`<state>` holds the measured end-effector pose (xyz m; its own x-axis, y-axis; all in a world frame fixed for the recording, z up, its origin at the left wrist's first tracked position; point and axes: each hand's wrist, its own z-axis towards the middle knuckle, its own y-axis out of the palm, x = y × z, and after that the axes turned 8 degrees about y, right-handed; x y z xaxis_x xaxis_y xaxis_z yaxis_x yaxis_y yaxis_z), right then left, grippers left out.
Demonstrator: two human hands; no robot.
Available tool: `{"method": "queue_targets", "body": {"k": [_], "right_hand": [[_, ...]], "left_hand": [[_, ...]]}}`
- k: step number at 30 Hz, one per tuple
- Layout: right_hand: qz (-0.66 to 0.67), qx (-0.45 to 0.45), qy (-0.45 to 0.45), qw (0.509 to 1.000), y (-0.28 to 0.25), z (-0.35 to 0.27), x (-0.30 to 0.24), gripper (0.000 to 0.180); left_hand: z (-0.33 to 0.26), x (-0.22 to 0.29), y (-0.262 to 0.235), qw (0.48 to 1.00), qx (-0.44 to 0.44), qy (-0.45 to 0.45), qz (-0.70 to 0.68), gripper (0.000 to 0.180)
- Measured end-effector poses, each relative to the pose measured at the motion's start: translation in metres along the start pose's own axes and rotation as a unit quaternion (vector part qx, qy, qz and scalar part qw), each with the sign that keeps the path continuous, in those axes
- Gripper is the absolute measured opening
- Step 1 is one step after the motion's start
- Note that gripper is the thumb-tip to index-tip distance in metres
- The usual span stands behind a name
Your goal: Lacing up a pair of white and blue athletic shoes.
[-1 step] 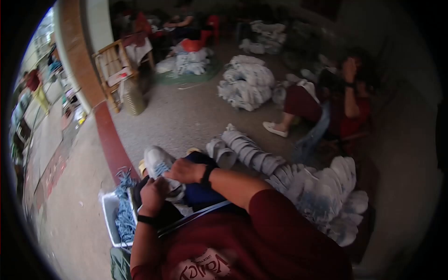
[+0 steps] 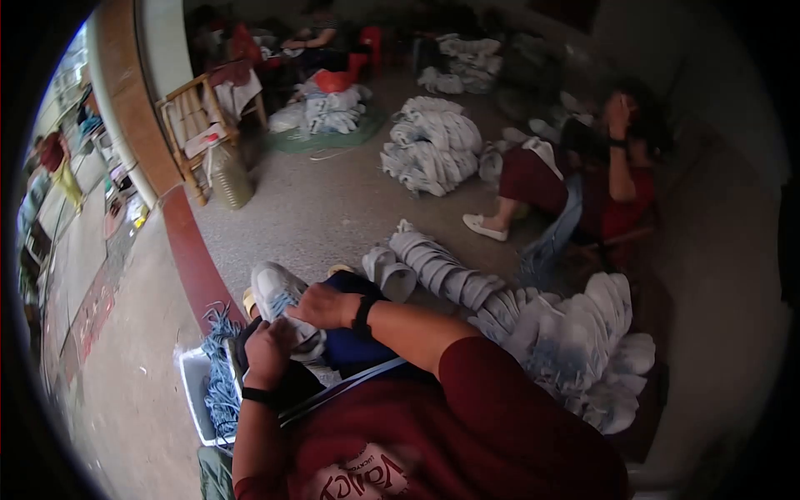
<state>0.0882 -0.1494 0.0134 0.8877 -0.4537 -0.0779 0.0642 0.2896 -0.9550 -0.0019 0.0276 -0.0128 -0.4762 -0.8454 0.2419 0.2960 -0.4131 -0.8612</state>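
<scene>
A white shoe [image 2: 268, 282] with light blue shoelaces [image 2: 283, 303] rests on my lap, toe pointing away from me. My right hand [image 2: 327, 307] reaches over it from the right, fingers pinched at the laces. Beside the shoe's near left side, my left hand [image 2: 270, 354] is closed with fingertips together; whatever it grips is too small to make out. At my left, a white foam box [image 2: 193, 385] holds a bundle of blue laces [image 2: 222, 398]. A pale blue strand [image 2: 358, 379] runs across my lap.
Stacked white shoes [image 2: 446, 268] and a larger heap [image 2: 575, 337] lie to my right. Beyond are another shoe pile [image 2: 432, 146], a plastic jug [image 2: 227, 177] and a bamboo chair [image 2: 190, 125]. A seated person [image 2: 621, 192] is at the right; others sit farther back.
The whole view has shifted slightly, so the surroundings sit a little further left. My hands stay at the shoe, with only a small movement of the fingers.
</scene>
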Motion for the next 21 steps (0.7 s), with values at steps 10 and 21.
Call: {"method": "queue_targets", "body": {"k": [10,21], "right_hand": [[-0.033,0.023,0.023,0.999,0.002,-0.012,0.012,0.011],[0.029,0.031,-0.014,0.999,0.012,-0.017,0.003,0.01]], "left_hand": [[0.01,-0.002,0.0,0.965,0.054,-0.185,-0.177,0.019],[0.018,0.023,-0.015,0.965,-0.071,-0.198,-0.156,0.033]]}}
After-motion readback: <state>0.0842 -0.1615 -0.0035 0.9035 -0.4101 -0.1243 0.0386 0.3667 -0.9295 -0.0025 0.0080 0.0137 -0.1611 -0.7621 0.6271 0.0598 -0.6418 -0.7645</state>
